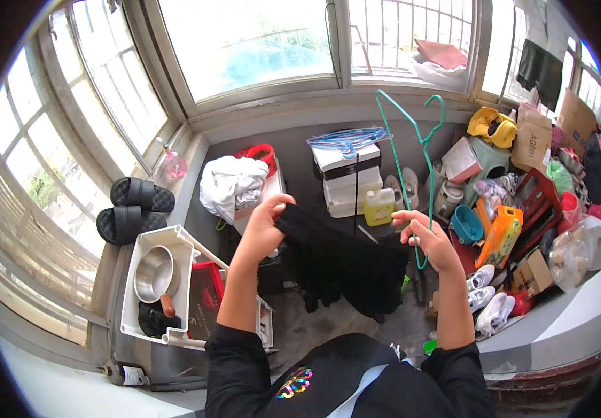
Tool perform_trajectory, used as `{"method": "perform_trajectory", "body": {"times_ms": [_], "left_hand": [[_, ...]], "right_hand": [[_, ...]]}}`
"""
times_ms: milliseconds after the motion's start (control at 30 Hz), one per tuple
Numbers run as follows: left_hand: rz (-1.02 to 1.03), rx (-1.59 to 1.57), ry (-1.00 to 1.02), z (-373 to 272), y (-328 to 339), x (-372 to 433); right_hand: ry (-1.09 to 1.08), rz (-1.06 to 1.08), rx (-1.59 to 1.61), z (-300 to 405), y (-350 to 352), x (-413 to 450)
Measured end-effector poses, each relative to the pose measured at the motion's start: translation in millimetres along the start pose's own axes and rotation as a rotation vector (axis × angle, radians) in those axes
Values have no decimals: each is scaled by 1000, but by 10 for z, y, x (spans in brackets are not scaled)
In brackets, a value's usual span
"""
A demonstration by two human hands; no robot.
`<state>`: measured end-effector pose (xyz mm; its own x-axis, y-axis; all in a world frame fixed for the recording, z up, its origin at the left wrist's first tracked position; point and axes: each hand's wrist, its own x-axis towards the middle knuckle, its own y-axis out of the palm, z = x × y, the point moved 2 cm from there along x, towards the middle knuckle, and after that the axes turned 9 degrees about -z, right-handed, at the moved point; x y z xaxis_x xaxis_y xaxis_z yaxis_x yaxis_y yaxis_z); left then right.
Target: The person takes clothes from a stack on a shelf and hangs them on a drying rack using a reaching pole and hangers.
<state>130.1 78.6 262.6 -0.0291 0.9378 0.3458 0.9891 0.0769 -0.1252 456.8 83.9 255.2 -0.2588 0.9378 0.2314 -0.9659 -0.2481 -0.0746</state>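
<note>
A black garment [342,256] hangs in folds from my left hand [264,224], which pinches it at one corner. My right hand [431,237] grips a green clothes hanger [395,151] near its lower end, so the hook points up and the hanger stands roughly upright. The garment's right side comes close to the hanger; whether they touch I cannot tell. Beyond the hands, a bundle of blue and pink hangers [350,140] lies on top of stacked white boxes [352,190].
White cloth [233,183] is heaped at the back left. A jug of yellow liquid [379,206] stands before the boxes. Left are black slippers [136,209] and a white rack [131,292] holding a steel saucepan [153,274]. Shoes [494,313], cartons [531,137] and bags crowd the right.
</note>
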Motion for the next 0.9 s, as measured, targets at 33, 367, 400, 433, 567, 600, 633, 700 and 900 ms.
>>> {"method": "perform_trajectory", "body": {"times_ms": [33, 367, 400, 433, 567, 600, 633, 700, 900], "left_hand": [[70, -98, -51, -54, 103, 4], [316, -166, 19, -268, 925, 198], [229, -65, 65, -241, 971, 218], [141, 36, 110, -231, 981, 222], [-124, -255, 221, -201, 1028, 65], [-256, -200, 293, -140, 990, -65], [-373, -162, 252, -19, 1045, -229], [-449, 145, 344, 209, 1152, -571], [-394, 461, 214, 558, 1742, -970]], "right_hand": [[113, -15, 43, 6, -12, -4], [-83, 158, 81, -34, 485, 277], [-175, 73, -82, 35, 503, 299], [-176, 77, -78, 71, 504, 306], [-134, -141, -165, 38, 405, 320], [-97, -169, -148, 55, 413, 317], [-59, -214, -142, 55, 362, 312], [-28, -212, -118, 18, 349, 324], [24, -229, 207, 12, 302, 339]]}}
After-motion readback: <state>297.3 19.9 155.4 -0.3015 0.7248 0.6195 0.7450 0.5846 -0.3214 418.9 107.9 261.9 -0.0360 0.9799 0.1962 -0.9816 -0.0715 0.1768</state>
